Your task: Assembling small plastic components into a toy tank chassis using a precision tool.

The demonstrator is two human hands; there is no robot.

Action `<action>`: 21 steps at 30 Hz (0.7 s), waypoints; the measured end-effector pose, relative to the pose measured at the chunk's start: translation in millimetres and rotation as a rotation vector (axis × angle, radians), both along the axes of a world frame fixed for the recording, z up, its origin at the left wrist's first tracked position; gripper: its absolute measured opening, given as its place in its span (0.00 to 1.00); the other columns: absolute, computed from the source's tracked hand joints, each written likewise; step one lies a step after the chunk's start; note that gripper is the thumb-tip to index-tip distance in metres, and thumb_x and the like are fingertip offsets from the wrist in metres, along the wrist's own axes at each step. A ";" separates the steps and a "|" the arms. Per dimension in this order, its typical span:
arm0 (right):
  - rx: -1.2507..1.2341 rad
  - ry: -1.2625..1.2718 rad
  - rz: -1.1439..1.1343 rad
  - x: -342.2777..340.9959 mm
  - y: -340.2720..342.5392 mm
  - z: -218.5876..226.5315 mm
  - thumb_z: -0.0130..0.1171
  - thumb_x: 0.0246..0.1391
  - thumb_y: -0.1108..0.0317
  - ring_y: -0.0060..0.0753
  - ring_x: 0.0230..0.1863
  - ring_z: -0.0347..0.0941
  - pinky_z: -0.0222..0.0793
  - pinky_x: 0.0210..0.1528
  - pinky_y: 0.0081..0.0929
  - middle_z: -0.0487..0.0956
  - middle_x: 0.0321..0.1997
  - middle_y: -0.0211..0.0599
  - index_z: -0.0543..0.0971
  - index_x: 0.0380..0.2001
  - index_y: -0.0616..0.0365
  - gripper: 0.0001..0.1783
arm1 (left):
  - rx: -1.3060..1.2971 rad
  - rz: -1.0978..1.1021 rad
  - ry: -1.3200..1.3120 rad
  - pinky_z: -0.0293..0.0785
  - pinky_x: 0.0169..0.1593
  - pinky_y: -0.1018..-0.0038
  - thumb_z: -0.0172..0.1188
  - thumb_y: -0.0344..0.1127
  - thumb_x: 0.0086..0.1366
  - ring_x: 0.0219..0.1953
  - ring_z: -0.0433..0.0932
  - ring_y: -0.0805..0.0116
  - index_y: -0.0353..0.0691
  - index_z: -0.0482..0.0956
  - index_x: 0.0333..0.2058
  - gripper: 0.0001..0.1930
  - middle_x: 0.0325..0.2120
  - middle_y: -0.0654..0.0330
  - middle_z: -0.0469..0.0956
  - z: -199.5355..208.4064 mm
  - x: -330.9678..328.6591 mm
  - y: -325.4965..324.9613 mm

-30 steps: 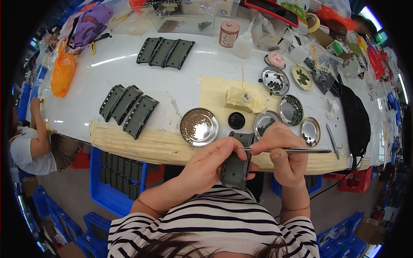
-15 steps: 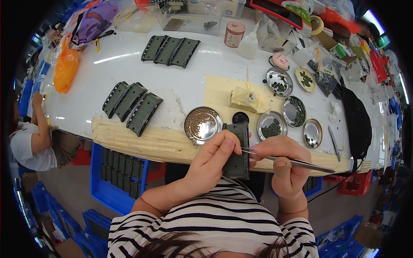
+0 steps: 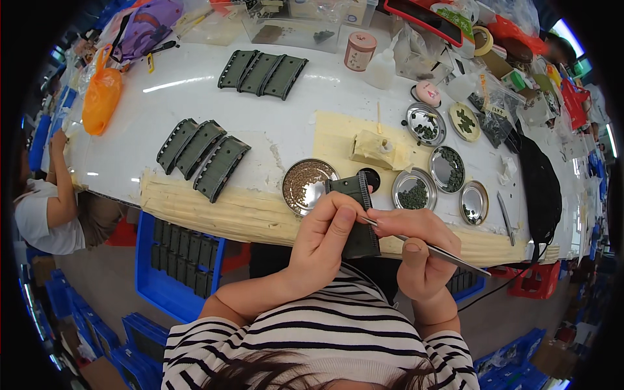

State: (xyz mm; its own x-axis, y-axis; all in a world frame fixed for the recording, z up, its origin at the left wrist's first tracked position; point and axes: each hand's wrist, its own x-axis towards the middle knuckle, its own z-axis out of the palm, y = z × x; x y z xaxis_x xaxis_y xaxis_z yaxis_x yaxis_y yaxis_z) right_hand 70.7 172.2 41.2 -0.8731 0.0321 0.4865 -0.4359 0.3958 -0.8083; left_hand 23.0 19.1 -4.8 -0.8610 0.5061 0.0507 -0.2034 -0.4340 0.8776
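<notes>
Close to my body, my left hand [image 3: 318,244] is closed around a dark green plastic part [image 3: 365,244] with a ridged edge, held just over the table's front edge. My right hand [image 3: 424,250] grips metal tweezers [image 3: 458,260], whose tips meet the part beside my left fingertips. Whether the tips pinch a small piece is too small to tell. Just beyond my hands are a steel dish of small brown-gold pieces [image 3: 293,188] and a steel dish of small green pieces [image 3: 398,194]. A small round black container [image 3: 369,177] is partly hidden behind the part.
Similar green parts lie in two rows, one at left [image 3: 221,169] and one farther back [image 3: 284,78]. Other small dishes, a wrapped block [image 3: 364,151], a white bottle [image 3: 382,71] and spare tweezers [image 3: 505,218] stand around. A blue crate [image 3: 146,273] sits below the table; a person [image 3: 49,218] is at far left.
My right hand and the tweezers have moved slightly left, closer to my left fingers. The green part has tilted a little in my left hand. The whole view has shifted slightly.
</notes>
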 end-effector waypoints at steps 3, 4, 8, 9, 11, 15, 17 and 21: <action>0.022 0.010 0.003 -1.4 -0.6 1.1 0.55 0.53 0.78 0.36 0.34 0.79 0.75 0.37 0.25 0.82 0.38 0.47 0.79 0.37 0.67 0.09 | -0.007 0.018 0.021 0.67 0.45 0.82 0.39 0.38 0.75 0.36 0.70 0.81 0.38 0.69 0.36 0.12 0.32 0.64 0.73 -1.6 -0.2 0.6; 0.023 0.015 0.005 -2.1 -0.8 0.7 0.54 0.53 0.78 0.36 0.34 0.79 0.75 0.37 0.25 0.82 0.38 0.47 0.79 0.37 0.67 0.09 | -0.010 0.022 0.029 0.67 0.45 0.82 0.40 0.38 0.75 0.36 0.70 0.81 0.38 0.69 0.36 0.12 0.32 0.64 0.73 -1.6 -0.2 0.7; 0.020 0.017 0.011 -2.8 -1.3 0.8 0.54 0.53 0.78 0.36 0.34 0.79 0.74 0.38 0.25 0.82 0.38 0.47 0.79 0.38 0.67 0.09 | -0.057 0.045 0.085 0.67 0.45 0.81 0.40 0.38 0.75 0.36 0.70 0.81 0.37 0.69 0.37 0.12 0.32 0.64 0.73 -5.7 -0.4 -0.3; 0.019 0.016 0.012 -2.8 -1.3 0.7 0.54 0.54 0.77 0.37 0.34 0.79 0.74 0.38 0.26 0.82 0.39 0.47 0.79 0.38 0.67 0.09 | -0.062 0.054 0.098 0.67 0.45 0.81 0.40 0.38 0.75 0.36 0.71 0.80 0.37 0.69 0.37 0.12 0.32 0.64 0.73 -6.5 -0.5 -0.1; 0.018 0.013 0.014 -2.8 -1.2 0.2 0.54 0.54 0.77 0.37 0.34 0.79 0.74 0.38 0.26 0.82 0.39 0.47 0.79 0.38 0.67 0.09 | -0.071 0.073 0.125 0.67 0.46 0.80 0.41 0.38 0.75 0.38 0.71 0.80 0.37 0.70 0.37 0.12 0.33 0.63 0.73 -7.7 -0.7 0.7; 0.008 0.007 0.013 -2.9 -1.5 -0.7 0.54 0.55 0.76 0.38 0.35 0.79 0.74 0.39 0.27 0.82 0.39 0.47 0.79 0.38 0.67 0.09 | -0.114 0.060 0.156 0.67 0.49 0.79 0.41 0.38 0.75 0.41 0.71 0.78 0.36 0.70 0.37 0.12 0.34 0.63 0.73 -8.7 -1.8 -2.1; 0.026 0.025 0.016 -4.1 -1.3 -0.6 0.53 0.55 0.76 0.38 0.34 0.79 0.74 0.38 0.27 0.82 0.39 0.47 0.79 0.38 0.67 0.09 | -0.141 0.072 0.192 0.66 0.51 0.79 0.41 0.38 0.75 0.44 0.71 0.78 0.36 0.70 0.37 0.13 0.34 0.62 0.73 -11.4 -2.7 -1.8; 0.009 0.023 0.015 -4.2 -1.7 -1.8 0.53 0.57 0.75 0.37 0.34 0.79 0.74 0.39 0.27 0.82 0.38 0.46 0.79 0.38 0.67 0.09 | -0.168 0.050 0.181 0.65 0.52 0.78 0.41 0.38 0.75 0.50 0.71 0.75 0.36 0.70 0.37 0.13 0.35 0.61 0.73 -12.2 -2.5 -3.5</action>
